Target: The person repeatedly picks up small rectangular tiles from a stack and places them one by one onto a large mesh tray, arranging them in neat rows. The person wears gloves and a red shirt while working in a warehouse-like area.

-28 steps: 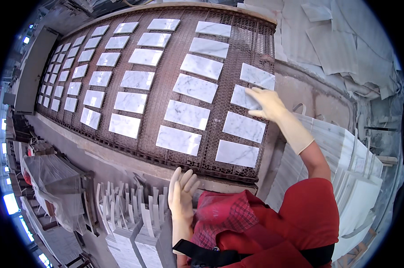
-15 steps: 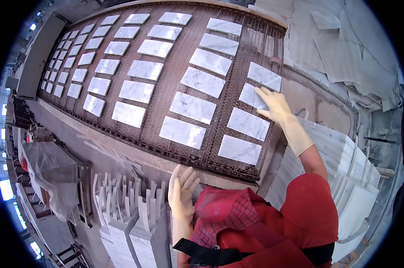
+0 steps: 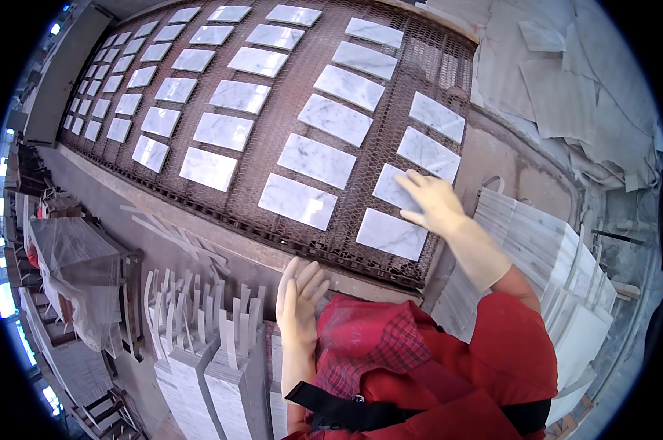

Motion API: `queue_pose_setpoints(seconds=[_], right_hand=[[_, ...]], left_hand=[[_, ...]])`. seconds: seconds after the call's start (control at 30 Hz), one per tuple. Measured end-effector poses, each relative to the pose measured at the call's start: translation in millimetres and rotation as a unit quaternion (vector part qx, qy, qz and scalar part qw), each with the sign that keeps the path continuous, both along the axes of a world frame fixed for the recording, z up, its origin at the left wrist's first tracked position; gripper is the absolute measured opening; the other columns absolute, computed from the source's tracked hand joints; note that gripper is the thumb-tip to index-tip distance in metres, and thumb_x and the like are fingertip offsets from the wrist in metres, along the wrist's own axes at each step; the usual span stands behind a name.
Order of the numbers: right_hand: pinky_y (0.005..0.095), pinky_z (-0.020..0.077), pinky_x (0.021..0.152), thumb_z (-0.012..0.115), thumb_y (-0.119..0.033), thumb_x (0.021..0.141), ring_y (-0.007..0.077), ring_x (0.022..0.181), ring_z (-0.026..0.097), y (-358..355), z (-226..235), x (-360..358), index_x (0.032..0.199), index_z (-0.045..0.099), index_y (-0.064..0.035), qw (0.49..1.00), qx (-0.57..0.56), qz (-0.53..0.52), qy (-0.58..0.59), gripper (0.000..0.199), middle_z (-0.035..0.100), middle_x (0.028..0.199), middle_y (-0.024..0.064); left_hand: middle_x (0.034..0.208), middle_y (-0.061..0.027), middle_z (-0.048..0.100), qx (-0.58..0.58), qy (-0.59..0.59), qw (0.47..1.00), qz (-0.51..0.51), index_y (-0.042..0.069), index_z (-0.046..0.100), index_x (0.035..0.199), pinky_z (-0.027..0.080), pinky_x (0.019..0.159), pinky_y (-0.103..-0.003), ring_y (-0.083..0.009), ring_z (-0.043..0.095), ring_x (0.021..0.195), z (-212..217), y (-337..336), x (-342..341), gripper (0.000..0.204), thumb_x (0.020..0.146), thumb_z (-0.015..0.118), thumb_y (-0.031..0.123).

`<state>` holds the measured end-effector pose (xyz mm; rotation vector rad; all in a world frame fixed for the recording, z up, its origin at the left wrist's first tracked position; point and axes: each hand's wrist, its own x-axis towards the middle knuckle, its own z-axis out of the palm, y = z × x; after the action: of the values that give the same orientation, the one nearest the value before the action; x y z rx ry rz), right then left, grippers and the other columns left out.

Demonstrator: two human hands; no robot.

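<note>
A brown mesh conveyor belt (image 3: 287, 150) carries several rows of white marble tiles. My right hand (image 3: 432, 201), in a pale rubber glove, lies flat with fingers spread on one tile (image 3: 394, 187) in the nearest right column, just above the last tile (image 3: 391, 234) by the belt's near edge. My left hand (image 3: 299, 301), also gloved, is held open close to my red apron, holding nothing, above upright tiles in a rack (image 3: 199, 330).
Stacks of white tiles (image 3: 544, 249) stand on edge to my right. Broken slabs (image 3: 566, 73) lie heaped at the far right. A plastic-covered bundle (image 3: 74, 271) and a dark frame sit at the left below the belt.
The tiles on the belt have shifted left and away in the view. My right hand has come down toward me onto a nearer tile. The left hand has stayed by the apron.
</note>
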<state>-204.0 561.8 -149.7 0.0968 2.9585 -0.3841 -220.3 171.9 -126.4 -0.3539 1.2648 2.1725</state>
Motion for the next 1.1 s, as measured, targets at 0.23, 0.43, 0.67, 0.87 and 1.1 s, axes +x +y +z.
queue_pose_setpoints(seconds=[0.23, 0.43, 0.67, 0.87, 1.1], right_hand=[[0.0511, 0.0543, 0.109, 0.093, -0.03, 0.083, 0.0415, 0.127, 0.068, 2.0, -21.9, 15.0, 0.162, 0.05, -0.0155, 0.999, 0.014, -0.028, 0.02, 0.091, 0.057, 0.16, 0.0207], [0.0504, 0.0556, 0.107, 0.093, -0.027, 0.082, 0.0414, 0.122, 0.07, 4.7, -17.7, 15.7, 0.162, 0.049, -0.0145, 1.0, 0.02, -0.014, 0.018, 0.093, 0.058, 0.159, 0.0208], [0.051, 0.0571, 0.102, 0.089, -0.029, 0.085, 0.0416, 0.115, 0.071, -3.8, -11.3, 15.7, 0.161, 0.05, -0.0139, 0.999, 0.034, -0.017, 0.023, 0.087, 0.062, 0.152, 0.0202], [0.0523, 0.0577, 0.099, 0.085, -0.043, 0.091, 0.0412, 0.118, 0.069, -82.6, 8.9, 30.2, 0.163, 0.048, -0.0152, 0.996, 0.046, 0.02, -0.078, 0.085, 0.057, 0.152, 0.0219], [0.0503, 0.0578, 0.099, 0.091, -0.043, 0.086, 0.0413, 0.118, 0.069, -93.0, -13.6, 45.1, 0.166, 0.044, -0.0152, 0.997, 0.067, 0.019, -0.031, 0.097, 0.053, 0.157, 0.0239]], left_hand=[[0.159, -0.0316, 0.054, 0.005, -0.007, 1.0, -0.008, 0.003, 0.036, 0.17, 0.049, 0.122, -0.057, -0.0439, 0.057, 0.146, 2.4, 0.1, 1.4, 0.068, 0.118, 0.053, 0.042], [0.161, -0.0311, 0.053, -0.006, 0.002, 1.0, 0.016, 0.003, 0.035, 0.171, 0.047, 0.123, -0.057, -0.0437, 0.055, 0.147, 0.9, -11.2, 0.1, 0.071, 0.117, 0.055, 0.044], [0.162, -0.0321, 0.051, -0.007, 0.013, 1.0, 0.021, 0.004, 0.035, 0.172, 0.046, 0.124, -0.056, -0.0434, 0.054, 0.148, -0.4, -18.2, 5.4, 0.073, 0.116, 0.056, 0.046], [0.16, -0.0312, 0.053, -0.009, 0.007, 1.0, 0.018, 0.005, 0.036, 0.172, 0.046, 0.123, -0.056, -0.0435, 0.054, 0.148, -4.4, -14.1, 12.3, 0.072, 0.116, 0.055, 0.046], [0.159, -0.0293, 0.056, 0.025, -0.004, 1.0, 0.017, 0.004, 0.039, 0.169, 0.049, 0.121, -0.055, -0.0421, 0.057, 0.147, -11.0, -7.7, 23.8, 0.067, 0.117, 0.054, 0.042]])
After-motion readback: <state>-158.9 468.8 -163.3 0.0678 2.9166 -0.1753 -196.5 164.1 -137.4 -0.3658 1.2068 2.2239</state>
